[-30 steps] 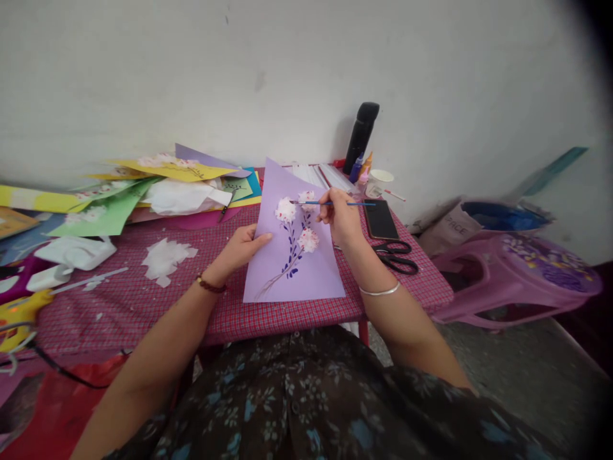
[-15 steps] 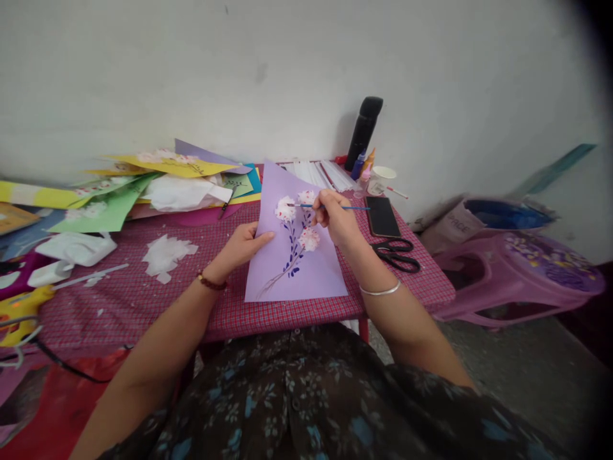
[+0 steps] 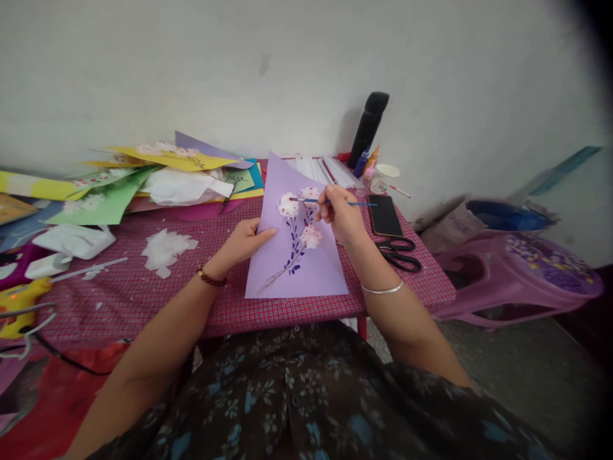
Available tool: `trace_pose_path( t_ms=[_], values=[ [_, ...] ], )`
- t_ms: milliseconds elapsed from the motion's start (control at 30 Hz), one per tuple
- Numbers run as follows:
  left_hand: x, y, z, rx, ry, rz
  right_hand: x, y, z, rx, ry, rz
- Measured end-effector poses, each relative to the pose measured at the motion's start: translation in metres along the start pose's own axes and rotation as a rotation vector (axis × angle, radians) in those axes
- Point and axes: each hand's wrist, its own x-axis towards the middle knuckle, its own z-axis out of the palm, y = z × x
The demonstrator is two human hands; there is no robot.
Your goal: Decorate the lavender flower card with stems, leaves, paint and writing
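A sheet of lilac paper [image 3: 316, 275] is tilted up over the table's front edge. It bears three white blossoms with red specks, painted dark blue leaves and brown stems. My left hand [image 3: 245, 241] grips the sheet's left edge, thumb on the front and the fingers mostly behind. In my right hand [image 3: 341, 214] a thin blue paintbrush [image 3: 360, 204] is pinched, pointing left. Its dark tip is at the upper left blossom [image 3: 288, 206]; whether it touches I cannot tell. Black-handled scissors [image 3: 401, 255] and a dark phone [image 3: 384, 216] lie right of the sheet.
White tissue pieces [image 3: 168, 250] lie on the red checked tablecloth [image 3: 134, 300]. A yellow glue gun [image 3: 22, 300] is at far left, below stacked coloured papers [image 3: 191, 163]. Paint bottles [image 3: 361, 163], a paper cup [image 3: 385, 172] and a black bottle [image 3: 368, 128] stand behind. A pink stool [image 3: 512, 275] is at right.
The brush tip has shifted slightly up and right on the upper left blossom, along with my right hand. My left hand still holds the sheet, and the view has tilted a little.
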Motion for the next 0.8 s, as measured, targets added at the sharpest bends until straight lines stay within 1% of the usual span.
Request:
trace_pose_path(
  t_ms=[167, 300, 367, 433, 533, 700, 800],
  values=[
    [0.000, 0.003, 0.001, -0.006, 0.012, -0.031, 0.002, 0.003, -0.001, -0.041, -0.008, 0.006],
    [-0.002, 0.007, 0.002, -0.160, -0.006, -0.095, 0.006, 0.003, -0.006, -0.092, 0.093, -0.039],
    [-0.002, 0.009, 0.002, -0.230, -0.002, -0.110, 0.007, 0.001, -0.008, -0.113, 0.150, -0.085],
    [-0.003, 0.010, 0.002, -0.268, 0.006, -0.113, 0.006, 0.000, -0.009, -0.131, 0.178, -0.130],
    [-0.002, 0.009, 0.001, -0.283, 0.009, -0.112, 0.003, -0.001, -0.007, -0.175, 0.155, -0.186],
    [-0.001, 0.005, 0.001, -0.306, 0.014, -0.126, -0.003, -0.002, -0.001, -0.276, 0.049, -0.247],
    [0.000, 0.004, 0.001, -0.306, 0.028, -0.121, -0.006, -0.004, 0.002, -0.296, -0.001, -0.266]
  ],
)
